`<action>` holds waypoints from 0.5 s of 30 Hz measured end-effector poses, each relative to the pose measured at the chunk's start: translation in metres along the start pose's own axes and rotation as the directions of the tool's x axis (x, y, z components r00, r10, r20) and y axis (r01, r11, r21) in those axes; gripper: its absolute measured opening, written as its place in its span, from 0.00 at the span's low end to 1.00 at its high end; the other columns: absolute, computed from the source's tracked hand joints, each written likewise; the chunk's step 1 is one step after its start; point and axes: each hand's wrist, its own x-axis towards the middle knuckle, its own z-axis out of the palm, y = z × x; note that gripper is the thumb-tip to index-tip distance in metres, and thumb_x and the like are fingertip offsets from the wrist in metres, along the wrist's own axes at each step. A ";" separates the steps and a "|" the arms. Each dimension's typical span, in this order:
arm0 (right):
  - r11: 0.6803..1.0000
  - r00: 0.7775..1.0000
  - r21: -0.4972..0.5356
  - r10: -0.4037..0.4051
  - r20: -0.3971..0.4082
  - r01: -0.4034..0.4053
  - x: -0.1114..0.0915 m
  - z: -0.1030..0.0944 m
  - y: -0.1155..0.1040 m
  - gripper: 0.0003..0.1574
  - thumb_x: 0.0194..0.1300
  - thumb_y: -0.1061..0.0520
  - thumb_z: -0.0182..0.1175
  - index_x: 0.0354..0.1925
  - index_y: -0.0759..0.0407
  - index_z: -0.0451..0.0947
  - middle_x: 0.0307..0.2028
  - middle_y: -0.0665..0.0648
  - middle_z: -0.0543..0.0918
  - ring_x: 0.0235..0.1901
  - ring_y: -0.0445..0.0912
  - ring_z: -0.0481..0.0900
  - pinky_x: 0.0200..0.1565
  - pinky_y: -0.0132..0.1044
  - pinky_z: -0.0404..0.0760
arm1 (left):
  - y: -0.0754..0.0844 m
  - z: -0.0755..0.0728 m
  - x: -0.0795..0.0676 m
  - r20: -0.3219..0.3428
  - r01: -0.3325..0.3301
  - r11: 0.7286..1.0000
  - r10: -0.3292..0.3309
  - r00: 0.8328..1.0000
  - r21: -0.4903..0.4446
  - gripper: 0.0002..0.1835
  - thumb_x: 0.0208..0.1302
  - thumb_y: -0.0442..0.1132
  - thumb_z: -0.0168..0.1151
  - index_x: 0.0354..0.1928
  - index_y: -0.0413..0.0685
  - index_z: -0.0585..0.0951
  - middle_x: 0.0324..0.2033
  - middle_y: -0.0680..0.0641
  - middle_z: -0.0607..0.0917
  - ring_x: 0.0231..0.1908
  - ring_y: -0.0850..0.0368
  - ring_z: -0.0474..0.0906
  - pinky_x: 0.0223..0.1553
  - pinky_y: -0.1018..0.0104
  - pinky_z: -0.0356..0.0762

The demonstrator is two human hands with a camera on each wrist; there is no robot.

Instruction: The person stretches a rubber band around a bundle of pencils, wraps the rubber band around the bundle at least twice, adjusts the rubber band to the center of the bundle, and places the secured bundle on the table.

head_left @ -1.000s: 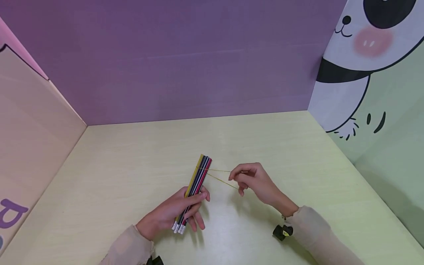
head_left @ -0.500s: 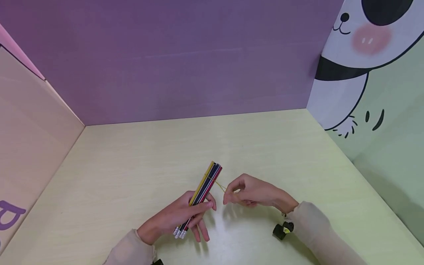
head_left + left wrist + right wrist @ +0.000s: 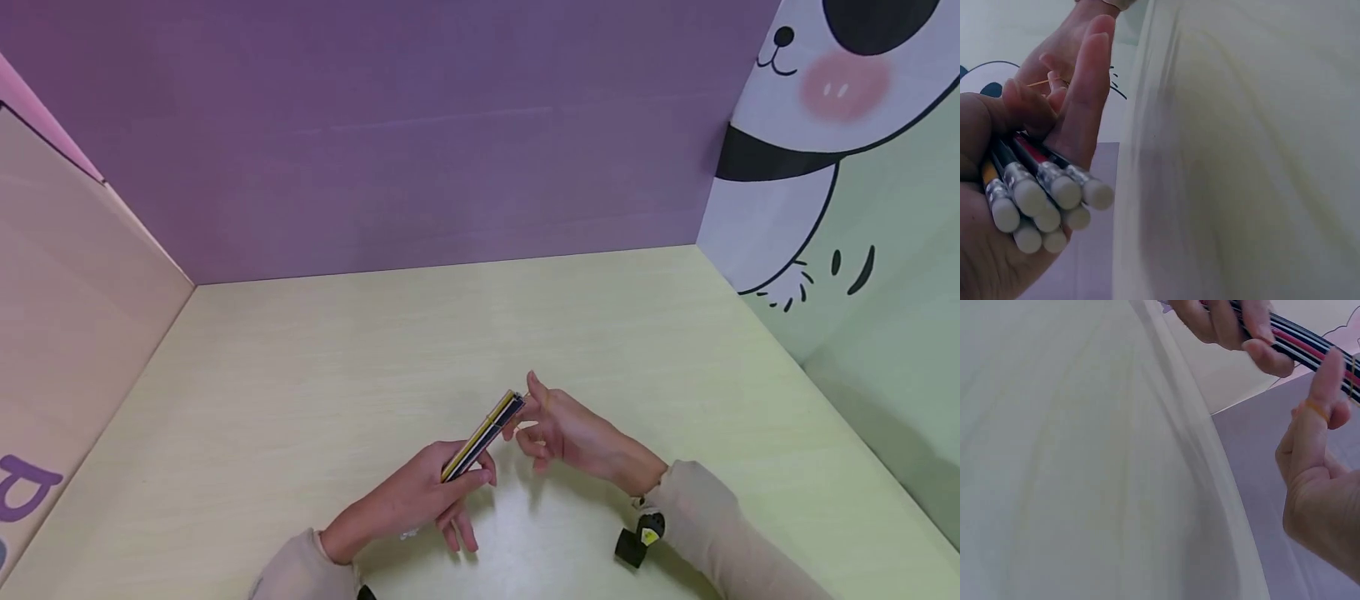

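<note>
My left hand (image 3: 416, 496) grips a bundle of pencils (image 3: 483, 437), yellow, black and red, tilted with its far end up to the right. In the left wrist view the white erasers (image 3: 1027, 197) bunch together at the palm. Around the bundle near its far end runs a thin yellow rubber band (image 3: 1352, 378). Its loop is also hooked on my right hand (image 3: 573, 437), circling the thumb (image 3: 1311, 428) in the right wrist view. The right thumb points up and the other fingers are curled, right beside the far end of the pencils.
Both hands are above a pale wooden table (image 3: 300, 358). A purple panel (image 3: 420, 150) stands at the back, with a pink panel (image 3: 67, 275) on the left and a green panel (image 3: 892, 350) with a cartoon animal on the right. A small black device (image 3: 639, 540) hangs at the right wrist.
The stretched rubber band has shortened as my right hand came in to the bundle and turned thumb up. The pencils have shifted right and tilted further over in my left hand.
</note>
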 end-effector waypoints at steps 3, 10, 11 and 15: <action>1.000 0.998 -0.021 0.014 -0.057 -0.015 -0.001 -0.001 -0.003 0.40 0.67 0.34 0.35 0.47 0.67 0.74 0.30 0.53 0.75 0.16 0.41 0.65 0.29 0.44 0.82 | 0.000 0.003 0.000 -0.054 0.019 0.992 -0.012 0.998 0.122 0.11 0.65 0.43 0.51 0.40 0.41 0.71 0.15 0.34 0.75 0.16 0.42 0.80 0.14 0.52 0.77; 0.986 1.000 -0.168 0.007 -0.023 -0.011 -0.007 0.005 -0.012 0.29 0.66 0.47 0.50 0.52 0.71 0.69 0.40 0.63 0.71 0.36 0.49 0.74 0.35 0.55 0.79 | 0.002 0.011 -0.002 -0.143 0.055 0.877 0.016 0.990 0.477 0.06 0.67 0.40 0.48 0.33 0.48 0.70 0.14 0.48 0.76 0.08 0.58 0.75 0.09 0.66 0.72; 0.980 1.000 -0.197 0.006 -0.012 -0.008 -0.008 0.007 -0.012 0.28 0.65 0.49 0.52 0.53 0.70 0.69 0.42 0.64 0.71 0.39 0.51 0.75 0.35 0.55 0.80 | 0.003 0.012 -0.003 -0.148 0.056 0.856 0.024 0.989 0.514 0.05 0.67 0.40 0.48 0.33 0.48 0.70 0.12 0.49 0.76 0.07 0.60 0.74 0.09 0.67 0.71; 0.962 0.999 -0.273 0.032 -0.004 -0.031 -0.009 0.015 -0.012 0.28 0.57 0.52 0.61 0.53 0.65 0.70 0.43 0.65 0.72 0.41 0.58 0.77 0.36 0.52 0.80 | 0.005 0.014 -0.003 -0.168 0.069 0.783 0.046 0.985 0.618 0.04 0.67 0.38 0.48 0.33 0.51 0.69 0.11 0.53 0.75 0.05 0.64 0.71 0.08 0.70 0.68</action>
